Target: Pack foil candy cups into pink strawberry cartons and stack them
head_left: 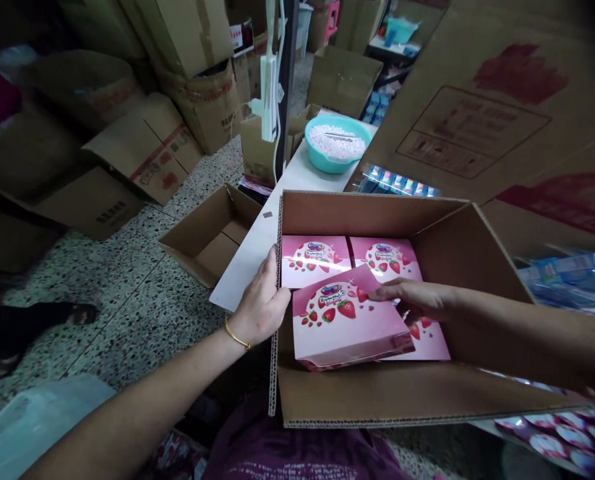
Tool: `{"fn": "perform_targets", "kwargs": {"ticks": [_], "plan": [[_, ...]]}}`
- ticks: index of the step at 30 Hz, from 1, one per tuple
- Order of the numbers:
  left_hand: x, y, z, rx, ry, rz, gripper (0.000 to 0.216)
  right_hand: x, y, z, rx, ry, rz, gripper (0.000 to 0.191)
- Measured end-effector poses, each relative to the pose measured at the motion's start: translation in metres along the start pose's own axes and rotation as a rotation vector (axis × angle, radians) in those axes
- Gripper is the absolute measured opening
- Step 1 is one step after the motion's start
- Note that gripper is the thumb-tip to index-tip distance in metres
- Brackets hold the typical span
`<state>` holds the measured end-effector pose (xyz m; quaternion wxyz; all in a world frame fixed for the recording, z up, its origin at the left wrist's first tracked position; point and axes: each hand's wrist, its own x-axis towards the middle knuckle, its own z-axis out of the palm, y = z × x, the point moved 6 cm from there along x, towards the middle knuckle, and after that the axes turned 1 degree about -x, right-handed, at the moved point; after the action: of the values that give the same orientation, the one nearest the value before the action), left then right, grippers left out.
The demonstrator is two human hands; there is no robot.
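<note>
A large open cardboard carton point(372, 393) sits in front of me with pink strawberry-printed boxes point(315, 255) lying flat inside. My right hand point(410, 297) reaches in over the right wall and grips one pink box point(332, 320) by its right edge, thumb on top. That box is tilted and overlaps the others. On the left wall of the carton, my left hand point(265, 300) is closed over the edge, its thumb inside and a gold bracelet on the wrist.
Behind the carton a turquoise basin point(335, 160) of small pale pieces stands on a white table point(257, 247). An open cardboard box point(212, 233) is on the floor to the left. A tall carton point(502, 120) rises at the right. A person's foot point(82, 313) shows far left.
</note>
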<state>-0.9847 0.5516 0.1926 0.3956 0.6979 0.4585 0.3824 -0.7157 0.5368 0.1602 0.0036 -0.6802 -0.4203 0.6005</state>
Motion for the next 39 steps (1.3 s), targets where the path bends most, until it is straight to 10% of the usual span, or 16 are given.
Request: {"fn": "perform_targets", "kwargs": {"ticks": [14,39], "plan": [[0.001,0.002,-0.002,-0.043,-0.044,-0.039,0.067,0.011,0.009,-0.008,0.046,-0.074,0.239,0.040],[-0.001,-0.004,-0.001,-0.152,-0.096,-0.084,0.068,0.028,0.029,0.045,0.234,0.034,0.129,0.044]]}}
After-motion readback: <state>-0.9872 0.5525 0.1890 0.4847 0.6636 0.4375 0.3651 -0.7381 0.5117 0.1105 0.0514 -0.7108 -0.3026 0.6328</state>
